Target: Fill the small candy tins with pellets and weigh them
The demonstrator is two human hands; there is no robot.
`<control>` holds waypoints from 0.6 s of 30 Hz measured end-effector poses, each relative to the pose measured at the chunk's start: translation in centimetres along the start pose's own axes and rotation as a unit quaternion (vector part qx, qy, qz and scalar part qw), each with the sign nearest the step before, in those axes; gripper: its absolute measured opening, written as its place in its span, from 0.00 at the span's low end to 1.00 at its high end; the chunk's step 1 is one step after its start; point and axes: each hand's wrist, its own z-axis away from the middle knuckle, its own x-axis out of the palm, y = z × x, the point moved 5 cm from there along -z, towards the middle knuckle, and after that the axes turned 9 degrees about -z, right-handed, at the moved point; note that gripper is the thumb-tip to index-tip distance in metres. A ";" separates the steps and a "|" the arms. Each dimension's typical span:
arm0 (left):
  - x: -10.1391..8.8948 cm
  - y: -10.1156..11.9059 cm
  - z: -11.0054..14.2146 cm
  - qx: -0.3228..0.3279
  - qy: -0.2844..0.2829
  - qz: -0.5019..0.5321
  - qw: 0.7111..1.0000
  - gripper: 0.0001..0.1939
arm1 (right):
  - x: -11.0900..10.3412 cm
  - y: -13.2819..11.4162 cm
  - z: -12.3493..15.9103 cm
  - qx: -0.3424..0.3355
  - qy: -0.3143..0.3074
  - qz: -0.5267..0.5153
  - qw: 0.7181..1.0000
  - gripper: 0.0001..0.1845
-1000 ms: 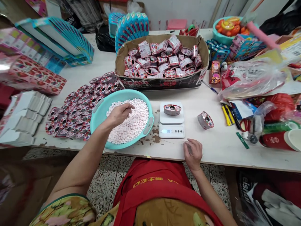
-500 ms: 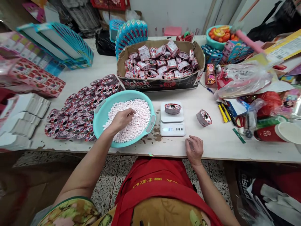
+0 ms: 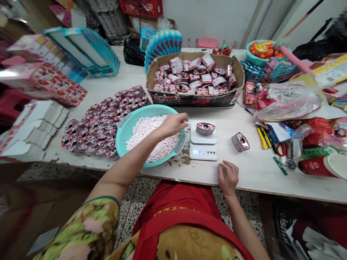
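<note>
My left hand (image 3: 175, 124) is above the right side of a turquoise basin (image 3: 121, 144), its fingers pinched together. A pale blur shows at the fingertips, like the small pale pink candies (image 3: 149, 126) that fill the basin. To the right, a small white digital scale (image 3: 204, 153) reads about 87. On its plate sits an oval red-patterned candy pack (image 3: 205, 128) with a dark round hole on top. A similar pack (image 3: 240, 142) lies tilted on the table right of the scale. My right hand (image 3: 228, 177) rests at the table's front edge, holding nothing, fingers loosely bent and apart.
Behind the scale stands a cardboard box (image 3: 189, 101) heaped with the same packs. Many more packs (image 3: 100, 122) stand in rows left of the basin. Bags, cutters, pens and a red paper cup (image 3: 314, 164) crowd the right side. Folded white cartons (image 3: 35, 126) lie far left.
My left hand has lifted out of the candies and moved right toward the scale. My right hand stays at the table edge. The whole view has shifted slightly.
</note>
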 end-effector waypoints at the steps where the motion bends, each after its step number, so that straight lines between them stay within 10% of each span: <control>1: 0.9 2.6 -1.5 0.051 -0.020 -0.023 0.998 0.18 | 0.0 0.2 0.0 0.001 0.003 0.004 1.000 0.06; 4: 4.8 8.0 -5.1 0.139 -0.081 -0.114 0.980 0.38 | 0.1 0.8 -0.1 -0.005 0.010 0.015 1.000 0.09; 8: 6.3 9.1 -6.8 0.104 -0.097 -0.113 0.983 0.18 | 0.8 2.0 -0.3 -0.021 0.014 0.022 0.999 0.12; 13: -4.6 4.8 -1.5 0.012 0.053 -0.034 0.998 0.17 | 1.1 2.4 -0.6 -0.067 0.030 0.019 0.997 0.12; 18: -14.7 -11.0 12.8 -0.262 0.227 -0.031 0.937 0.28 | 1.3 2.4 -1.0 -0.091 0.034 0.006 0.995 0.09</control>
